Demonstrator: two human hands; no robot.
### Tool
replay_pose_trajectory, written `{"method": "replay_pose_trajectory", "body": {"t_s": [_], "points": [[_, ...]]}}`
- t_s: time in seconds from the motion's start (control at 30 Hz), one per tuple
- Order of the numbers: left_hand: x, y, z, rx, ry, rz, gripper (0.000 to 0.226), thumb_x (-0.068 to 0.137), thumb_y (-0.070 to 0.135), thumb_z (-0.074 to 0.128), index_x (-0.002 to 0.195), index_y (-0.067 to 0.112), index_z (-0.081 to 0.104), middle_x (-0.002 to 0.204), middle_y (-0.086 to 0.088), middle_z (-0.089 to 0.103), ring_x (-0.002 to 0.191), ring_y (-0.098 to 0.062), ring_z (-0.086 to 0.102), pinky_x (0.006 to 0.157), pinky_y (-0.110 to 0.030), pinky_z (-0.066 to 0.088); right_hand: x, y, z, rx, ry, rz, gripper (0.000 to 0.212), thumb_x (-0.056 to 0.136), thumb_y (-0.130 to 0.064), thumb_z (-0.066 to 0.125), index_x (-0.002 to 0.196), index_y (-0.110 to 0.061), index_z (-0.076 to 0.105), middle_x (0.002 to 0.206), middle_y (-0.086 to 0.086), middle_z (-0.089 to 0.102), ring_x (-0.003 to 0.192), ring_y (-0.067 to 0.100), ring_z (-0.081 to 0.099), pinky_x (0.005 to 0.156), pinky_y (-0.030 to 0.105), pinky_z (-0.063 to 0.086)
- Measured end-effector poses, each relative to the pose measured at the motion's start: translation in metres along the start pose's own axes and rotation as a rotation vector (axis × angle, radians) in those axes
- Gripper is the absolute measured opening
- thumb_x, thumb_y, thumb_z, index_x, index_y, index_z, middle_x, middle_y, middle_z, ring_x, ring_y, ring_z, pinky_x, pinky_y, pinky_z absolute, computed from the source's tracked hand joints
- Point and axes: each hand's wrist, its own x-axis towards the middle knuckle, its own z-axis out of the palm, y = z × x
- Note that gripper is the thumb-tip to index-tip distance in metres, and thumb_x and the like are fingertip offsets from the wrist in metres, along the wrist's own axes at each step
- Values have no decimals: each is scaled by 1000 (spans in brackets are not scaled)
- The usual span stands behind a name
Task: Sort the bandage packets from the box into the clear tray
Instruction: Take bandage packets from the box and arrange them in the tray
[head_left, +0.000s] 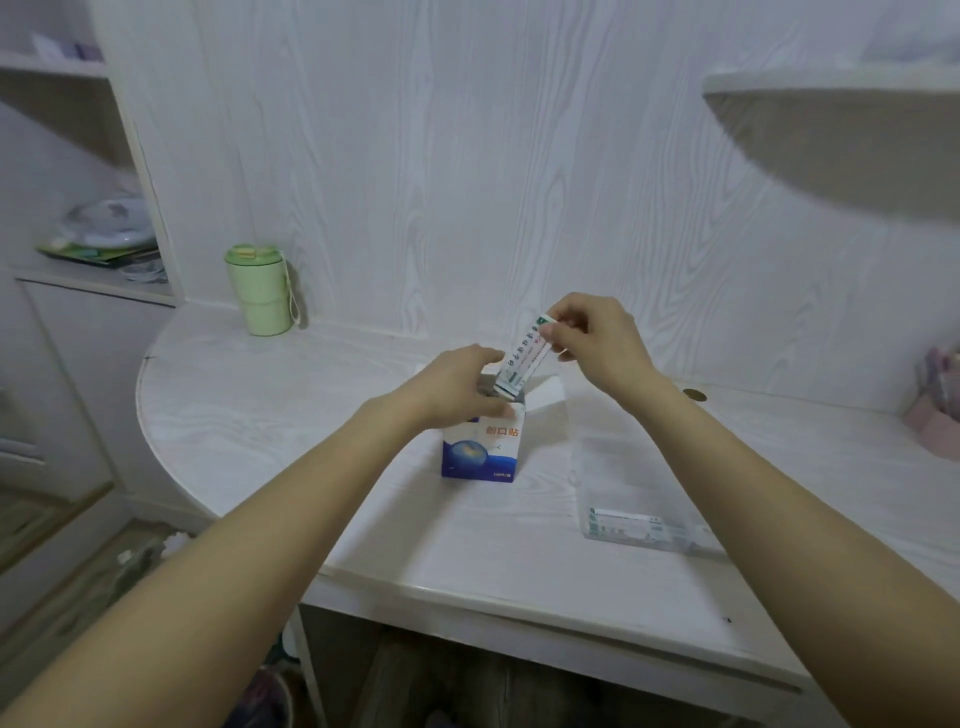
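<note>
The clear tray (644, 499) lay nearest, right of the box (480, 447), which the left hand (457, 384) gripped at its rim. The right hand (592, 338) pinched a packet (522, 358) by its top (long axis near upright, lower end in the box).

I see soft, even, cool light, faint shadows right of the cup (258, 289). Wide-angle bending warps the shelf (831, 83) edges; corners beyond it look blurred.

Blue-and-white box (480, 452) upright, flaps open, white bandage packet (522, 358) tilted, half out (green-edged), clear tray (631, 512) just right.
</note>
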Motion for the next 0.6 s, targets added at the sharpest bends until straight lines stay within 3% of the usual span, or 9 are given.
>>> {"method": "replay_pose_trajectory", "body": {"t_s": [0.07,0.13,0.2,0.27,0.4,0.6], "points": [[0,13,1,-117,103,57,47,91,31,61,135,22,50,126,1,56,109,-17,57,88,-37,50,-5,0,-9,148,61,9,11,89,-7,62,79,-12,63,71,1,63,65,12,60,68,24,56],[0,29,4,-184,149,94,42,95,39,50,133,21,53,123,1,60,108,-17,58,88,-33,48,-18,4,-20,313,67,45,16,90,-3,60,78,-13,64,73,3,63,66,11,61,72,25,57],[-2,44,9,-221,102,104,44,95,45,45,129,18,55,116,0,63,102,-15,59,86,-30,45,-37,10,-32,475,48,84,17,91,0,57,81,-11,65,79,8,65,67,9,62,72,22,56],[-7,60,18,-277,-14,99,34,99,38,42,117,15,60,104,-4,68,88,-15,63,76,-26,45,-56,19,-43,599,49,126,17,91,3,56,83,-8,65,79,8,67,67,7,65,70,20,56],[-16,79,39,-559,-206,32,27,101,26,41,104,11,64,93,-5,74,71,-13,70,59,-18,47,-81,36,-62,670,64,195,20,88,8,57,87,-9,68,75,2,72,72,10,69,68,19,55],[-19,91,80,-760,-94,-35,10,92,15,59,97,13,68,89,-4,75,70,-19,72,52,-16,44,-110,61,-78,625,38,304,25,82,9,64,96,-11,68,85,11,71,78,17,70,70,22,57]]}}
